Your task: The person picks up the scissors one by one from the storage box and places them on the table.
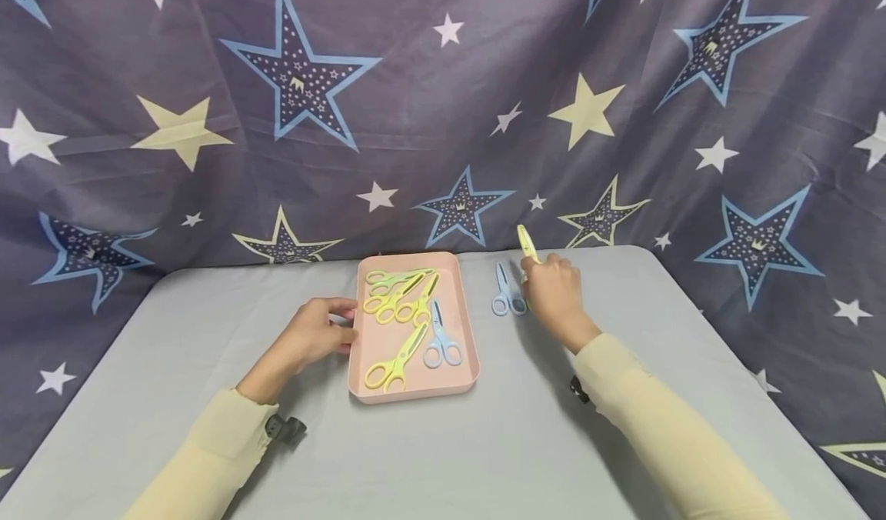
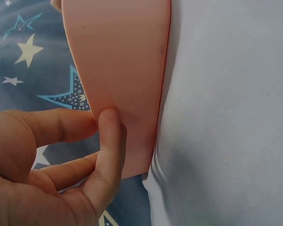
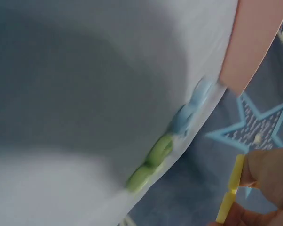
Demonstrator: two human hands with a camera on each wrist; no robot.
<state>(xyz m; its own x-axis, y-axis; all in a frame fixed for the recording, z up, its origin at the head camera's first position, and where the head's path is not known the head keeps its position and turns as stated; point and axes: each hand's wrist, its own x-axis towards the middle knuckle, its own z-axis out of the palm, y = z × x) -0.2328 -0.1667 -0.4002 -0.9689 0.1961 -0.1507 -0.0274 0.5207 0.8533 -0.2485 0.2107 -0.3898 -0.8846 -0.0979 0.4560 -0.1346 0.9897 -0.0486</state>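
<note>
Right grip (image 1: 554,285) holds yellow scissors (image 1: 524,237), apparently near handles.

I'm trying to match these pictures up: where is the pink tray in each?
Head: the pink tray lies just below centre, the left hand at its left side.
Left wrist: its side wall runs down from the top edge, near the middle.
Right wrist: only part of its wall shows, upper right.
Shared landmark: the starry cloth.
</note>
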